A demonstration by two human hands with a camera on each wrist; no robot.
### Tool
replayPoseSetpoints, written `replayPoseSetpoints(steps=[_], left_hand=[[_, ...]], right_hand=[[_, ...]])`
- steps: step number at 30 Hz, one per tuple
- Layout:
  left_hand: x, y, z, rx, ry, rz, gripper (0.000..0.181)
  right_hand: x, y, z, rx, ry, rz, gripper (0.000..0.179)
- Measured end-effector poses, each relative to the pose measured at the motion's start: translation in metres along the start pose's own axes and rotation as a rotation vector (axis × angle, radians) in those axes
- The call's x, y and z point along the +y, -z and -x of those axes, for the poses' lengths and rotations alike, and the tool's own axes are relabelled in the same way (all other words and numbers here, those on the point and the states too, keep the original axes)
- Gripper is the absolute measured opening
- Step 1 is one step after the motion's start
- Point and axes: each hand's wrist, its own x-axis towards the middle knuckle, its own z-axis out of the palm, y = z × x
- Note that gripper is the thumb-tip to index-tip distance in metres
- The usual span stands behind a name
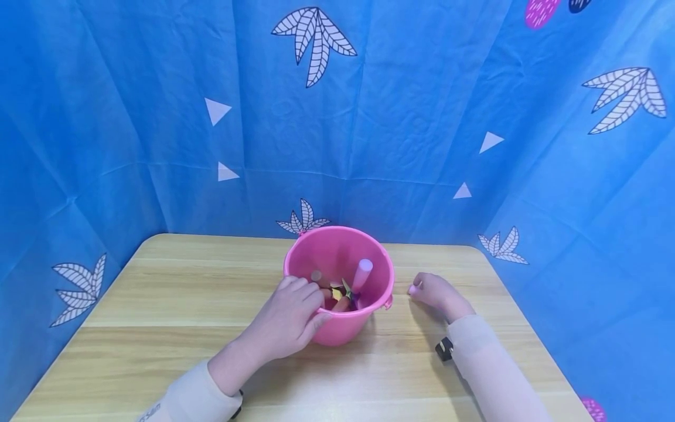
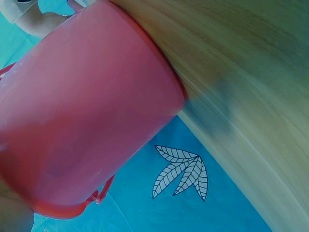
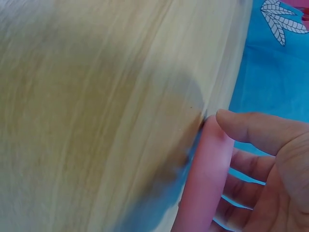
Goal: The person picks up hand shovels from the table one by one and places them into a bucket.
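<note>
A pink bucket (image 1: 343,331) stands on the table, its mouth facing me. My left hand (image 1: 287,319) grips the near left rim, fingers over the edge and thumb outside. The left wrist view shows the bucket's side (image 2: 91,106) large, with part of the hand (image 2: 14,212) at the lower left. To the bucket's right, my right hand (image 1: 435,292) holds a pink rounded stick (image 3: 205,174) close to the table top. Its thumb (image 3: 260,129) touches the stick near the tip, and the other fingers lie behind it.
Inside the bucket are a pale pink rod (image 1: 362,274), a yellow piece (image 1: 336,294), a brownish-orange stick (image 1: 341,305) and a green pointed piece (image 1: 346,288). The wooden table (image 1: 174,305) ends at a blue patterned curtain (image 1: 416,117) behind and at the sides.
</note>
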Motion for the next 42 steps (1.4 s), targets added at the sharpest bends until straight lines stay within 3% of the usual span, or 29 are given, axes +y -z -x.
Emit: replayPoseSetpoints(steps=[16,42], left_hand=[[0.0,0.0,-0.001,0.003,0.002,0.007,0.039],[0.0,0.0,-0.002,-0.006,0.016,0.005,0.039]], right_hand=[[-0.008,-0.003,-0.003,0.01,0.024,0.08,0.013],[-0.016,0.008,0.004,0.022,-0.029,0.024,0.017]])
